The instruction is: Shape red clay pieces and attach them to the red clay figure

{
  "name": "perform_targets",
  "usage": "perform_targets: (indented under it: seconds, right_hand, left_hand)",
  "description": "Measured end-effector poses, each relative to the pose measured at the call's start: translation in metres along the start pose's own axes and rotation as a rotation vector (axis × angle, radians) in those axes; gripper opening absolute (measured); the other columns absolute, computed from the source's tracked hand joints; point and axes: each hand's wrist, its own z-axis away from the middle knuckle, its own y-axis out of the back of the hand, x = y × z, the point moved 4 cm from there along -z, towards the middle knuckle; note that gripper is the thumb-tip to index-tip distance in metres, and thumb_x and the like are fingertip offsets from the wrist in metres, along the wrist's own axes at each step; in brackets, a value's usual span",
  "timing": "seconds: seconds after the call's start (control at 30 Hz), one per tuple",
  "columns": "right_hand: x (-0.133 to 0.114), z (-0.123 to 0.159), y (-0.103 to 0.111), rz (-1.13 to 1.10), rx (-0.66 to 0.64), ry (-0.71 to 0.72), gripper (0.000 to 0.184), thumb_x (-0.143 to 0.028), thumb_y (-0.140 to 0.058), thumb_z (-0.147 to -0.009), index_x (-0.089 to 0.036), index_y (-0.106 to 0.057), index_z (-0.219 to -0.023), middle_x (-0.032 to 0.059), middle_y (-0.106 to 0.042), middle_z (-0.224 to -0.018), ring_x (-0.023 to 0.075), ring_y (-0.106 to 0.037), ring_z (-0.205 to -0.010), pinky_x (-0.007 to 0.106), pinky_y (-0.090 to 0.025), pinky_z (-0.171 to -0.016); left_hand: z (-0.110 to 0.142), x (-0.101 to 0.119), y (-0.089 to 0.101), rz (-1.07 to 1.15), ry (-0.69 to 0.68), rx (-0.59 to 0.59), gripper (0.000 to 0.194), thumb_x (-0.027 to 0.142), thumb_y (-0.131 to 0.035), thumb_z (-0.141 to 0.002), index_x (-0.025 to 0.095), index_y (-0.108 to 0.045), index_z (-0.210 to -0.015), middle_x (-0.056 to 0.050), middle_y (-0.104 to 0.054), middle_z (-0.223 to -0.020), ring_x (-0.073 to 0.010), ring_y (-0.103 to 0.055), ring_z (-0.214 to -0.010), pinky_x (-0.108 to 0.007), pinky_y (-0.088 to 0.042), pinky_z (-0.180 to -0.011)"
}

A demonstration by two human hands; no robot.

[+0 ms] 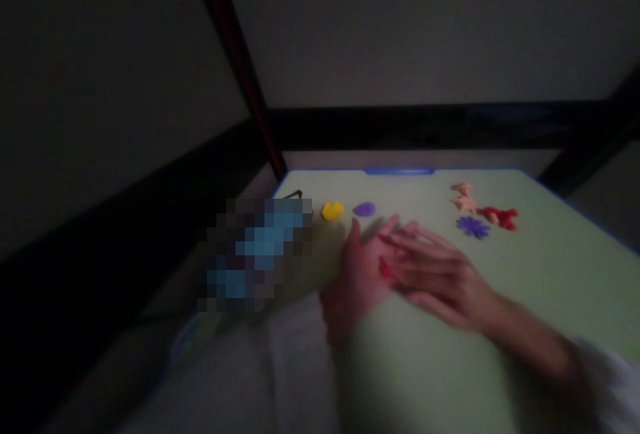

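My left hand (367,267) lies palm up with its fingers stretched out. On its palm is a small piece of red modelling clay (385,269). The flat fingers of my right hand (445,281) reach across from the right and lie over the clay, so the piece sits pressed between both hands. Part of it is hidden under the right fingers, and the hands are slightly blurred. Beyond my left hand are a yellow clay lump (333,211) and a flattened purple clay piece (365,209).
A pale green table (400,367) with a blue rim carries everything. At its far right lie a purple clay flower (473,227), a peach-coloured clay figure (465,201) and red shaped clay (505,217). A pixelated blue object (260,244) stands at the left edge.
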Motion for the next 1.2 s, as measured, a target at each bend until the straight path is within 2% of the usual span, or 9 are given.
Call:
perform_targets:
  seconds: [0.1, 0.23, 0.3, 0.47, 0.6, 0.7, 0.9, 1.03, 1.2]
  right_hand:
    - [0.001, -0.001, 0.002, -0.099, 0.134, -0.049, 0.029, -0.021, -0.059, -0.080, -0.022, -0.063, -0.109, 0.0042, -0.068, -0.107, 0.0213, -0.055, -0.112, 0.046, -0.034, -0.103]
    - [0.002, -0.007, -0.004, -0.290, 0.206, -0.205, 0.026, -0.022, -0.064, -0.077, -0.020, -0.066, -0.102, 0.0062, -0.070, -0.099, 0.0202, -0.059, -0.101, 0.039, -0.046, -0.089]
    - [0.004, -0.008, -0.005, -0.372, 0.250, -0.304, 0.026, -0.023, -0.066, -0.075, -0.021, -0.066, -0.102, 0.0060, -0.070, -0.096, 0.0197, -0.061, -0.096, 0.037, -0.049, -0.084]
    - [0.017, 0.003, -0.001, -0.485, 0.423, -0.507, 0.039, -0.023, -0.069, -0.071, -0.026, -0.062, -0.109, 0.0045, -0.069, -0.096, 0.0186, -0.064, -0.090, 0.034, -0.053, -0.077]
    - [0.027, 0.013, 0.009, -0.382, 0.513, -0.557, 0.046, -0.023, -0.071, -0.070, -0.027, -0.059, -0.114, 0.0025, -0.070, -0.090, 0.0189, -0.063, -0.085, 0.038, -0.051, -0.080]
    - [0.031, 0.017, 0.016, -0.337, 0.566, -0.542, 0.044, -0.023, -0.070, -0.071, -0.026, -0.060, -0.113, 0.0027, -0.070, -0.087, 0.0193, -0.062, -0.084, 0.039, -0.050, -0.080]
    - [0.026, 0.011, 0.022, -0.314, 0.440, -0.385, 0.038, -0.021, -0.072, -0.069, -0.028, -0.064, -0.106, 0.0038, -0.068, -0.096, 0.0203, -0.060, -0.091, 0.039, -0.049, -0.080]
    - [0.023, 0.008, 0.025, -0.267, 0.370, -0.373, 0.030, -0.024, -0.068, -0.073, -0.028, -0.065, -0.103, 0.0040, -0.065, -0.108, 0.0207, -0.058, -0.099, 0.040, -0.047, -0.085]
    - [0.020, 0.007, 0.029, -0.197, 0.360, -0.372, 0.019, -0.028, -0.066, -0.075, -0.027, -0.070, -0.093, 0.0049, -0.064, -0.108, 0.0217, -0.059, -0.097, 0.040, -0.048, -0.083]
  left_hand:
    - [0.001, 0.001, -0.004, 0.056, 0.039, -0.005, 0.071, 0.060, -0.016, -0.083, 0.012, -0.034, -0.133, -0.020, -0.052, -0.124, -0.0264, -0.057, -0.105, -0.040, -0.042, -0.088]
    - [0.004, 0.001, -0.006, 0.108, 0.032, 0.084, 0.069, 0.057, -0.017, -0.085, 0.009, -0.035, -0.131, -0.021, -0.053, -0.120, -0.0259, -0.059, -0.101, -0.037, -0.041, -0.088]
    - [0.003, -0.001, -0.007, 0.110, 0.034, 0.068, 0.067, 0.056, -0.019, -0.085, 0.009, -0.041, -0.126, -0.018, -0.059, -0.109, -0.0251, -0.060, -0.097, -0.037, -0.041, -0.089]
    - [0.000, -0.005, -0.006, 0.094, 0.070, -0.003, 0.046, 0.043, -0.027, -0.089, 0.009, -0.058, -0.093, -0.010, -0.062, -0.079, -0.0185, -0.061, -0.086, -0.030, -0.041, -0.086]
    - [0.002, -0.009, -0.006, -0.042, 0.153, -0.041, 0.033, 0.036, -0.039, -0.088, 0.011, -0.061, -0.090, -0.010, -0.063, -0.088, -0.0174, -0.058, -0.093, -0.030, -0.038, -0.089]
    - [0.004, -0.010, -0.002, -0.159, 0.124, -0.016, 0.019, 0.027, -0.050, -0.083, 0.015, -0.064, -0.087, -0.006, -0.063, -0.085, -0.0165, -0.057, -0.091, -0.031, -0.037, -0.091]
    - [0.004, -0.009, 0.004, -0.259, 0.038, -0.069, 0.013, 0.024, -0.058, -0.078, 0.016, -0.067, -0.073, -0.002, -0.064, -0.081, -0.0130, -0.058, -0.077, -0.030, -0.039, -0.088]
    - [0.004, -0.008, 0.006, -0.364, 0.018, -0.132, 0.011, 0.024, -0.063, -0.074, 0.014, -0.068, -0.076, -0.004, -0.065, -0.083, -0.0131, -0.058, -0.080, -0.028, -0.038, -0.087]
    - [0.004, -0.007, 0.007, -0.385, 0.006, -0.128, 0.013, 0.024, -0.068, -0.069, 0.014, -0.069, -0.077, -0.006, -0.066, -0.083, -0.0136, -0.057, -0.080, -0.029, -0.038, -0.085]
